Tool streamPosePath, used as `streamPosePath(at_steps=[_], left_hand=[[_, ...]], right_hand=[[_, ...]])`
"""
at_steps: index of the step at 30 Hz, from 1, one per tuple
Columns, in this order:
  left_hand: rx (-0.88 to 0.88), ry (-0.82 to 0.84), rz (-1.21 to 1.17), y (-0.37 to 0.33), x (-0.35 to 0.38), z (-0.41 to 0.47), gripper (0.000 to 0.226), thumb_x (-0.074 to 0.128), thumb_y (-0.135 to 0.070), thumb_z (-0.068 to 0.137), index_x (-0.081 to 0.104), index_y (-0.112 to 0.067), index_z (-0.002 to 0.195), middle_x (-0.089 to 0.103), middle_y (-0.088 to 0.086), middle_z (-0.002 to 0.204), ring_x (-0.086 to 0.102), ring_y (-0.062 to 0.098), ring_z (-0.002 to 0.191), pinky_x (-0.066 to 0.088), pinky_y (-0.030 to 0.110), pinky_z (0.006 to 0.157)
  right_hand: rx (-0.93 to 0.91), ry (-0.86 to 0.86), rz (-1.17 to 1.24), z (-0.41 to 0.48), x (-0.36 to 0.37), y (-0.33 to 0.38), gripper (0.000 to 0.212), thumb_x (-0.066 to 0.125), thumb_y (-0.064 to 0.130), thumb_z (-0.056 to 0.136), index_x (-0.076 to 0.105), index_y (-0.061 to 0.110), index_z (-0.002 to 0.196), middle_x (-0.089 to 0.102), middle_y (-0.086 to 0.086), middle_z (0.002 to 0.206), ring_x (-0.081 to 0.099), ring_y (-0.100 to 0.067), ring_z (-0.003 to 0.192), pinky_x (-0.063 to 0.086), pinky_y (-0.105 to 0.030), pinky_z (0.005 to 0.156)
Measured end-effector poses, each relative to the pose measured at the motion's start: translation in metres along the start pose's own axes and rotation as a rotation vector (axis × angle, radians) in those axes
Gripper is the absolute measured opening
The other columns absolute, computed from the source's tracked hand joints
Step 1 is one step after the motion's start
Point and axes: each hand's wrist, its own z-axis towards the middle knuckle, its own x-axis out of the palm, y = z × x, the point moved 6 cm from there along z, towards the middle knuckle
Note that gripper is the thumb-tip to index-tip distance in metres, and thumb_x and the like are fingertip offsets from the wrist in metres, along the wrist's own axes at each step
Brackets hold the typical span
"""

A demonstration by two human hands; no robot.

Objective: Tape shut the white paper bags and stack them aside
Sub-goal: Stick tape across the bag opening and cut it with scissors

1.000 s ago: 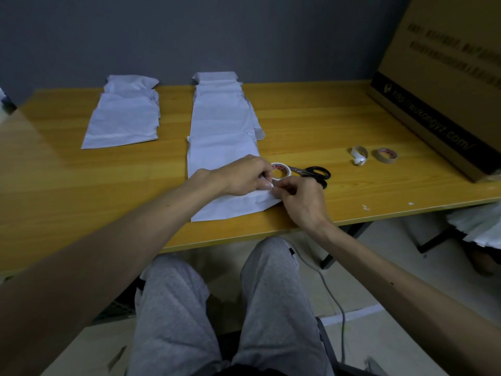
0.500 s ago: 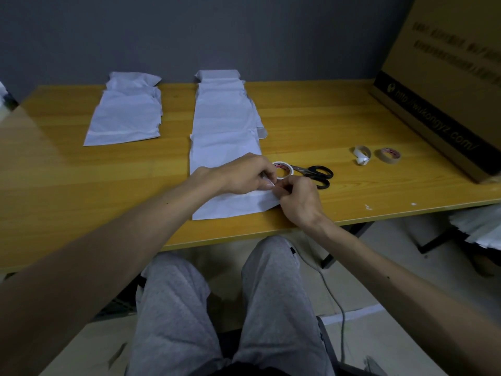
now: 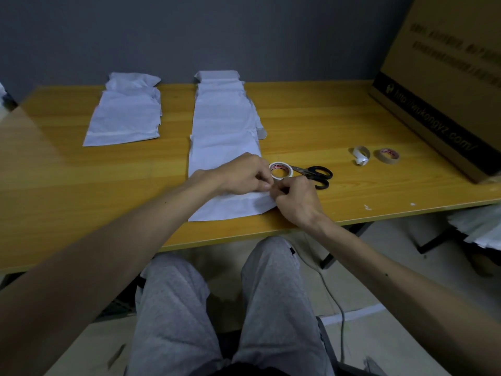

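Paper first, on the head view: the nearest white paper bag lies flat and creased at the front edge of the wooden table, heading a row of overlapped bags. I see the left hand and right hand curled, fingertips pinching that bag's right edge; whether tape sits between them I cannot tell. Just behind lie a white tape roll and black-handled scissors, blades partly hidden. A cardboard box is cut off at right.
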Motion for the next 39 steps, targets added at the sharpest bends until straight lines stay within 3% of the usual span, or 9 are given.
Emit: streamPosePath(at_steps=[5,10,13,17,20,24,29,33,39], left_hand=[[0.008,-0.04,-0.047,0.001,0.001,-0.002,0.008,0.068,-0.004,0.084,0.075,0.0,0.084,0.063,0.011,0.088,0.057,0.014,0.079,0.037,0.009,0.068],[0.001,-0.045,-0.062,0.001,0.003,-0.003,0.009,0.066,-0.005,0.087,0.074,-0.001,0.086,0.06,0.007,0.089,0.055,0.013,0.079,0.037,0.01,0.069],[-0.014,0.018,-0.03,0.001,0.008,-0.005,0.011,0.06,-0.009,0.092,0.069,-0.004,0.097,0.054,0.008,0.1,0.052,0.016,0.087,0.038,0.02,0.075],[0.018,-0.034,-0.107,-0.002,0.001,-0.022,0.037,0.058,-0.016,0.095,0.056,-0.014,0.132,0.045,-0.004,0.121,0.052,0.009,0.091,0.036,0.007,0.077],[-0.014,-0.12,-0.065,0.006,-0.011,-0.042,0.03,0.06,-0.018,0.094,0.062,-0.015,0.124,0.052,-0.003,0.119,0.056,0.011,0.092,0.036,0.006,0.075],[-0.137,-0.167,0.039,0.035,-0.022,-0.072,0.02,0.06,-0.018,0.094,0.067,-0.014,0.113,0.056,0.001,0.118,0.053,0.017,0.11,0.035,0.017,0.089],[-0.265,-0.199,-0.02,0.068,-0.023,-0.097,0.038,0.052,-0.021,0.099,0.052,-0.018,0.137,0.034,-0.004,0.152,0.029,0.013,0.14,0.021,0.017,0.106],[-0.344,-0.047,-0.039,0.088,-0.012,-0.1,0.047,0.041,-0.028,0.102,0.033,-0.024,0.149,0.012,-0.009,0.16,0.008,0.009,0.147,0.013,0.024,0.115],[-0.328,0.012,0.122,0.099,-0.008,-0.098,0.049,0.03,-0.036,0.104,0.022,-0.028,0.152,0.004,-0.006,0.162,-0.002,0.011,0.148,0.004,0.031,0.12]], right_hand=[[0.026,-0.017,0.02,0.001,0.001,0.0,0.019,0.061,0.011,0.084,0.07,0.006,0.069,0.049,0.004,0.05,0.039,-0.007,0.045,0.029,-0.015,0.039],[0.058,0.005,0.02,0.002,-0.001,0.001,0.016,0.06,0.011,0.084,0.073,0.005,0.077,0.06,-0.006,0.065,0.047,-0.013,0.054,0.031,-0.018,0.044],[0.083,0.09,0.003,0.004,-0.002,-0.001,0.018,0.057,0.011,0.084,0.073,0.004,0.083,0.063,-0.011,0.072,0.047,-0.014,0.056,0.032,-0.023,0.045],[0.082,0.198,-0.006,0.002,-0.004,-0.002,0.013,0.061,0.018,0.088,0.07,0.01,0.082,0.065,-0.008,0.081,0.052,-0.013,0.065,0.037,-0.025,0.052],[0.07,0.271,-0.041,0.0,-0.005,-0.001,0.021,0.06,0.028,0.092,0.068,0.009,0.086,0.063,-0.005,0.084,0.054,-0.015,0.072,0.039,-0.028,0.058],[-0.017,0.283,-0.314,-0.002,-0.009,0.007,0.028,0.053,0.039,0.095,0.064,0.013,0.1,0.05,-0.013,0.124,0.052,-0.027,0.109,0.041,-0.033,0.079],[-0.283,0.07,-0.337,0.006,-0.014,0.041,0.028,0.055,0.027,0.096,0.063,0.005,0.113,0.046,-0.009,0.125,0.054,-0.029,0.104,0.039,-0.029,0.08],[-0.433,0.3,-0.408,0.019,0.025,0.06,0.053,0.051,0.037,0.097,0.043,0.009,0.142,0.027,-0.008,0.154,0.027,-0.024,0.14,0.024,-0.03,0.111],[-0.459,0.435,-0.405,0.027,0.061,0.054,0.057,0.034,0.044,0.101,0.028,0.015,0.149,0.01,-0.008,0.16,0.009,-0.021,0.147,0.011,-0.032,0.118]])
